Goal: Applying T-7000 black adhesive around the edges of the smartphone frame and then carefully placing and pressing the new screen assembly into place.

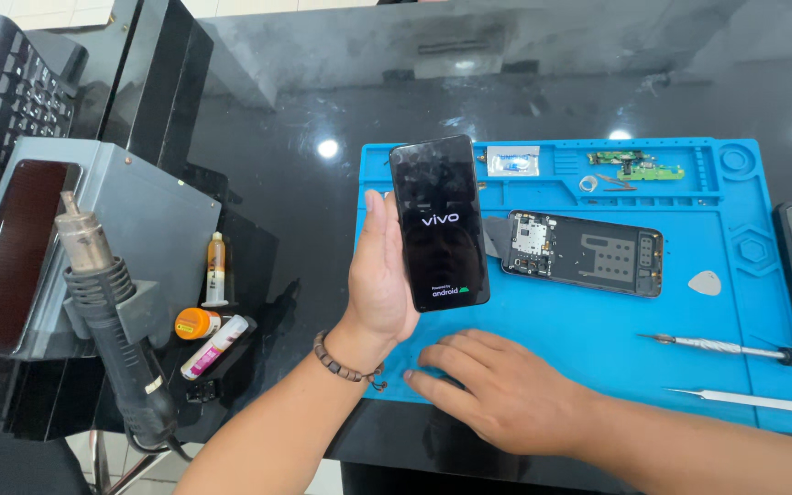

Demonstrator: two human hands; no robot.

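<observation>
My left hand [379, 275] holds a black smartphone [439, 223] upright above the left part of a blue work mat [598, 316]. The phone's screen is dark with a small white logo in the middle. A bead bracelet is on my left wrist. My right hand [497, 385] lies flat, palm down, on the mat's near edge with its fingers spread and nothing in it. To the right of the held phone, an opened phone body [584, 253] lies on the mat with its circuit board exposed.
A screwdriver [721, 347] and tweezers [753, 401] lie at the mat's near right, a pick [704, 283] beside them. Small parts and a green board [639, 166] sit in the mat's far trays. A hot-air station [75, 247] with its nozzle, small tubes [215, 341] and a syringe stand left.
</observation>
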